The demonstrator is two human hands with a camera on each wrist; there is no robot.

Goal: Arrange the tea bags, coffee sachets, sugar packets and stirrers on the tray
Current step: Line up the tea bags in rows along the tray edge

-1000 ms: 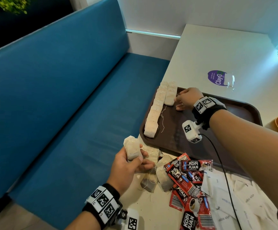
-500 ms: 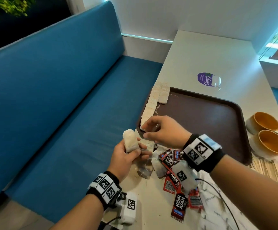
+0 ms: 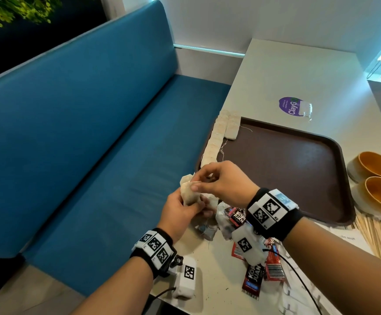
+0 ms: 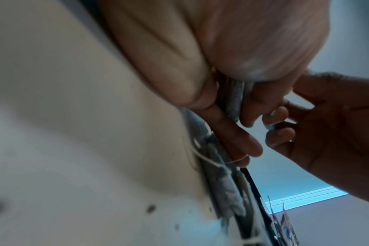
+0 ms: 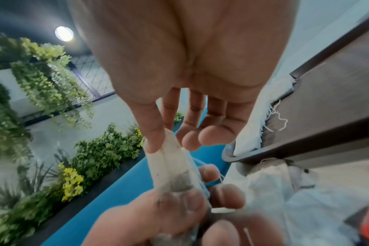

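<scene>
Tea bags (image 3: 190, 194) sit clutched in left hand (image 3: 180, 211) while right hand (image 3: 221, 183) pinches one off, next laying it on tray (image 3: 298, 169)

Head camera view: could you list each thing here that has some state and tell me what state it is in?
Left hand: grip around a bunch of tea bags.
Right hand: pinching the top tea bag of the bunch.
Tray: mostly bare, tea bag rows along its left edge.
Coffee sachets: loose heap on the table, off the tray.
Stirrers: lying on the table, off the tray.
Two cups: upright, look empty.
</scene>
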